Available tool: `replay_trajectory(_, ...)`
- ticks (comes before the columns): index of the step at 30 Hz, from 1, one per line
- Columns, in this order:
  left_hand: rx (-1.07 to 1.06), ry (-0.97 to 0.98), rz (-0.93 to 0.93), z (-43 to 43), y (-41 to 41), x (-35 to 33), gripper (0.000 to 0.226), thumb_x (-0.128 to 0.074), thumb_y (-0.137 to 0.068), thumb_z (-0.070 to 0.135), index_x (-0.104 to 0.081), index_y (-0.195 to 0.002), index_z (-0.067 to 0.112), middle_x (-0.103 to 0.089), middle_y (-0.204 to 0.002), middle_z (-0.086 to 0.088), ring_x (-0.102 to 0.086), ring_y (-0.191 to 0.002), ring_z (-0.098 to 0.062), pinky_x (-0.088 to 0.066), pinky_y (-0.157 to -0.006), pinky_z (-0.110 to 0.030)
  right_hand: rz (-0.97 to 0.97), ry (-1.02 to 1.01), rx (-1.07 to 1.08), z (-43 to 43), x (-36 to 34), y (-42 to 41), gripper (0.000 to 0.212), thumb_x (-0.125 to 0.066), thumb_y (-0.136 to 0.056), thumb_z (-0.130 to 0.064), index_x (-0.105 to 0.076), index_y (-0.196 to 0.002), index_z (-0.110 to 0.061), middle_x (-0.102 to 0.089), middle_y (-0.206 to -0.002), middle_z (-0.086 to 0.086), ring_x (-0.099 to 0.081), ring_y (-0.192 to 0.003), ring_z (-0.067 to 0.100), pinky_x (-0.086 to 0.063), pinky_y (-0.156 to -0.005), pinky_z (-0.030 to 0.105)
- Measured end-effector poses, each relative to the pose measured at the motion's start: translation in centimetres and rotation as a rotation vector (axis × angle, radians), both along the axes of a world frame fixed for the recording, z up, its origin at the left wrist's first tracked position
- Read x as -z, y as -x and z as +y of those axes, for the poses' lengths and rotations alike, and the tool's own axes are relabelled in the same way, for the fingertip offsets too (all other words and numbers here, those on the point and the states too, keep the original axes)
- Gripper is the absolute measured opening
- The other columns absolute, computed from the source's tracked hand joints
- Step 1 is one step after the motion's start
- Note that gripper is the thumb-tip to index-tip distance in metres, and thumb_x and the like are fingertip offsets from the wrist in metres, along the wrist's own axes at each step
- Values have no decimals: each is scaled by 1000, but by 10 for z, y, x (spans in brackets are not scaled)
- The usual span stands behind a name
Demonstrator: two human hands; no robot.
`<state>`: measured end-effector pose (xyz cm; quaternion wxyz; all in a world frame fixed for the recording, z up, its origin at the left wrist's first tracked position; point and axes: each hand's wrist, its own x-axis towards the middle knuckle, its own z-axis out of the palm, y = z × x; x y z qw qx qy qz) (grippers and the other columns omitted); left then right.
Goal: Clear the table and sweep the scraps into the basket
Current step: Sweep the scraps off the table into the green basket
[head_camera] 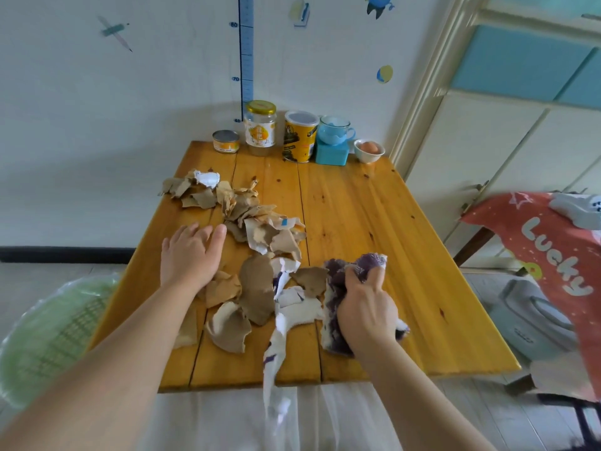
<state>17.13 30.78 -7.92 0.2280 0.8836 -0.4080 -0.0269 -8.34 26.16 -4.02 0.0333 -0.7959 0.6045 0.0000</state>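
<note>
Torn brown and white paper scraps (257,288) lie in a band across the left and middle of the wooden table (374,216), reaching back to a far pile (201,190). One long white strip (274,362) hangs over the near edge. My right hand (366,312) grips a purple and white cloth (338,281) pressed on the table right of the scraps. My left hand (190,252) rests flat on the table, fingers straight, at the left side of the scraps. A green mesh basket (55,333) sits low beside the table's left edge.
Along the table's far edge stand a small tin (226,141), a glass jar (260,126), a yellow canister (300,136), a blue cup on a blue box (334,141) and a bowl holding an egg (369,150). A red "Lucky" cloth (553,265) hangs at the right.
</note>
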Motion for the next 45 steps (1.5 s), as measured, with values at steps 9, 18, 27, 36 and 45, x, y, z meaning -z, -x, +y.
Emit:
replay_trajectory(9, 26, 33, 0, 4, -1, 1, 78, -6, -88, 60, -56, -126, 15, -46, -140, -10, -32, -135, -26, -19, -113, -46, -273, 60, -55, -46, 4, -34, 49, -36, -91, -7, -40, -138, -23, -29, -138, 15, -47, -73, 30, -35, -60, 29)
replay_trajectory(18, 40, 35, 15, 4, -2, 2, 76, -7, -86, 56, -64, -109, 12, -49, -137, -13, -35, -133, -27, -21, -112, -48, -694, 411, -841, 2, -22, 19, 15, -56, -91, -24, -68, -95, -17, -63, -88, 11, -55, -80, 3, -48, -75, 12)
replay_trajectory(27, 22, 23, -23, 3, -6, 8, 82, 0, -86, 63, -60, -120, 17, -50, -137, -8, -36, -133, -24, -24, -111, -47, -428, 323, -1613, 30, 16, -40, 23, -60, -88, -10, -69, -106, -20, -49, -100, 9, -49, -66, 20, -45, -49, 31)
replay_trajectory(36, 51, 47, 41, 3, -8, 2, 77, -5, -90, 59, -67, -104, 15, -49, -138, -8, -35, -134, -22, -22, -112, -44, -325, 222, -1613, -4, 19, -79, 47, -70, -70, 2, -68, -111, -21, -58, -92, 16, -54, -67, 25, -49, -46, 32)
replay_trajectory(45, 113, 102, 275, 9, -24, -20, 60, -24, -97, 45, -49, -59, 6, -51, -60, -9, -49, -59, -22, -40, -61, -34, -544, 395, -1426, -17, 3, -79, 27, -49, -91, -11, -63, -111, -22, -55, -102, 10, -61, -73, 22, -53, -50, 26)
